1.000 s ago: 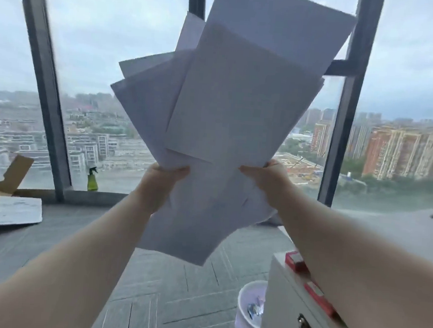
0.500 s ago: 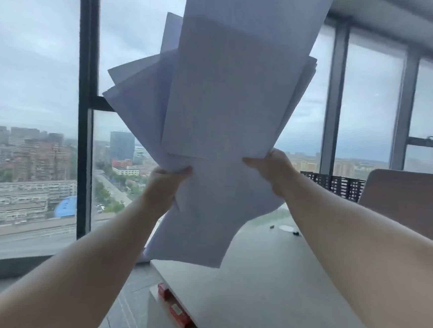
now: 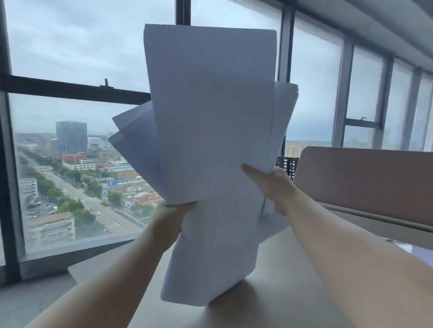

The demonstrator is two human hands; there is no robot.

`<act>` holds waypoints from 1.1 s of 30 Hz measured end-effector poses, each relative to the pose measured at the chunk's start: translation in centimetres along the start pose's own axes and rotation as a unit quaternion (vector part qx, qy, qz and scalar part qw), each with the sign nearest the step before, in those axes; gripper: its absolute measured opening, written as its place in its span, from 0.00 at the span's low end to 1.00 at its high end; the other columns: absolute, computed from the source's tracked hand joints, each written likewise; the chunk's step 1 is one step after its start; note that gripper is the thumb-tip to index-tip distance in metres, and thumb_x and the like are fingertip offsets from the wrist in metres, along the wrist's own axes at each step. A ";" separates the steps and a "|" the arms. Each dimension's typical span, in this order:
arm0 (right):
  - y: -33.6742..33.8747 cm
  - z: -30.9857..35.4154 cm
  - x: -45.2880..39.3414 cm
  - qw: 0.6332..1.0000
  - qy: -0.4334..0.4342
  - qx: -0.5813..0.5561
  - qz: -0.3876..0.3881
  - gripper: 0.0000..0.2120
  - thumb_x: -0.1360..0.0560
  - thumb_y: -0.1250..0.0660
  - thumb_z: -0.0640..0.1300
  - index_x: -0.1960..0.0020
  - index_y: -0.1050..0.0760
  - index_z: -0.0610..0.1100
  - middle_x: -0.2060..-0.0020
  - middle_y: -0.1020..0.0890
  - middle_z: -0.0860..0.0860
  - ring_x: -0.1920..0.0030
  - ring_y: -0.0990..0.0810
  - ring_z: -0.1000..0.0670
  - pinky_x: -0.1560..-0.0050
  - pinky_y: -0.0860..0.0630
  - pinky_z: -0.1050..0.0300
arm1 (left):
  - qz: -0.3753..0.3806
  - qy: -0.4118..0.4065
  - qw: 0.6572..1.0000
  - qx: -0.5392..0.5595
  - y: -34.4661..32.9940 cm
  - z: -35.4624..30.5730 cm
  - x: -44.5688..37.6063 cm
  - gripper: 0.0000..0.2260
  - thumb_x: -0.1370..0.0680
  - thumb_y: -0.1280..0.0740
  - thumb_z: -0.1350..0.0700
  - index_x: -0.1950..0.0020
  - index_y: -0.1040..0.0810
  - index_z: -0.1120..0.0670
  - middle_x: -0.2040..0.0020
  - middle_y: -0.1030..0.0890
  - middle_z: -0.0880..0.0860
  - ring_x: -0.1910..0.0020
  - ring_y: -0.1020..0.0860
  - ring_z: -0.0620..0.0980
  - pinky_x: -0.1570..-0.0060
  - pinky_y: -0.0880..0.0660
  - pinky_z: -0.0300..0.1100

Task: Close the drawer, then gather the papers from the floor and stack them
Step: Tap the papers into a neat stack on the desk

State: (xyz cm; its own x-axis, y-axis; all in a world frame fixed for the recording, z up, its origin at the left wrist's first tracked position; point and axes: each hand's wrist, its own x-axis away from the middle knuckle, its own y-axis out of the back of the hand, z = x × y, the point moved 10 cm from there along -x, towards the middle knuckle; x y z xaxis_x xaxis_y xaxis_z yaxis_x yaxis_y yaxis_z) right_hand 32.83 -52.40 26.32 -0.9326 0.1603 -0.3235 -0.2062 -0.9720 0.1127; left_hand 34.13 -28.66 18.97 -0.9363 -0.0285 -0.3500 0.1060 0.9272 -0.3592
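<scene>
The left hand [image 3: 172, 218] grips the sheaf of papers [image 3: 212, 137] at its left edge; the right hand [image 3: 273, 185] pinches its right side. The sheets stand upright, lower edge about touching the desk [image 3: 278, 285]. No print is legible on them.

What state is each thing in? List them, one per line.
papers: upright, fanned unevenly, gripped by both hands, bottom edge at the desk.
left hand: shut on papers.
right hand: shut on papers.
desk: bare near the papers.
</scene>
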 end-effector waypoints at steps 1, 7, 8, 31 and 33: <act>0.0 -0.6 -0.2 1.000 -0.006 -0.011 -0.002 0.20 0.30 0.26 0.52 0.42 0.19 0.43 0.51 0.15 0.49 0.52 0.17 0.48 0.50 0.24 0.58 | 0.002 0.004 1.000 -0.006 0.2 0.4 -0.2 0.11 0.37 0.27 0.63 0.55 0.16 0.59 0.58 0.14 0.53 0.59 0.16 0.52 0.51 0.21 0.49; -0.8 -2.9 -1.9 1.000 -0.015 0.007 -0.015 0.19 0.31 0.25 0.49 0.43 0.19 0.42 0.51 0.15 0.48 0.51 0.17 0.47 0.50 0.23 0.57 | 0.043 0.026 0.997 -0.053 0.4 1.6 -0.9 0.09 0.33 0.29 0.69 0.57 0.17 0.57 0.62 0.14 0.51 0.61 0.16 0.48 0.52 0.21 0.44; -1.0 -3.4 -2.2 1.000 -0.018 0.009 -0.013 0.17 0.30 0.25 0.47 0.43 0.19 0.43 0.51 0.15 0.48 0.51 0.17 0.47 0.50 0.24 0.57 | 0.053 0.036 0.996 -0.056 0.4 1.9 -0.9 0.10 0.32 0.30 0.71 0.57 0.18 0.57 0.62 0.14 0.50 0.62 0.17 0.48 0.55 0.20 0.42; -2.7 -6.4 -5.0 0.989 0.018 0.147 0.011 0.09 0.33 0.24 0.43 0.67 0.22 0.50 0.59 0.17 0.46 0.59 0.20 0.47 0.54 0.22 0.51 | 0.003 0.152 0.987 -0.061 2.1 7.9 -2.7 0.08 0.29 0.32 0.70 0.52 0.23 0.60 0.63 0.17 0.54 0.71 0.18 0.47 0.73 0.22 0.37; -2.8 -6.3 -5.2 0.988 0.013 0.153 0.022 0.07 0.33 0.24 0.42 0.66 0.21 0.50 0.59 0.17 0.46 0.59 0.20 0.47 0.54 0.22 0.52 | -0.040 0.149 0.985 -0.071 2.7 9.0 -3.2 0.11 0.32 0.30 0.69 0.54 0.23 0.58 0.58 0.19 0.56 0.67 0.19 0.49 0.67 0.21 0.40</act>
State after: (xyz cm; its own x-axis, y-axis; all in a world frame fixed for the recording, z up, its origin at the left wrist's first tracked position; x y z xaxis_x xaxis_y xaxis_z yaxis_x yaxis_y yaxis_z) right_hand 40.18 -51.58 21.75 -0.9351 0.1113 -0.3365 -0.2502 -0.8798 0.4043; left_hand 40.43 -29.46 11.29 -0.9988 -0.0120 -0.0482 0.0001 0.9699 -0.2435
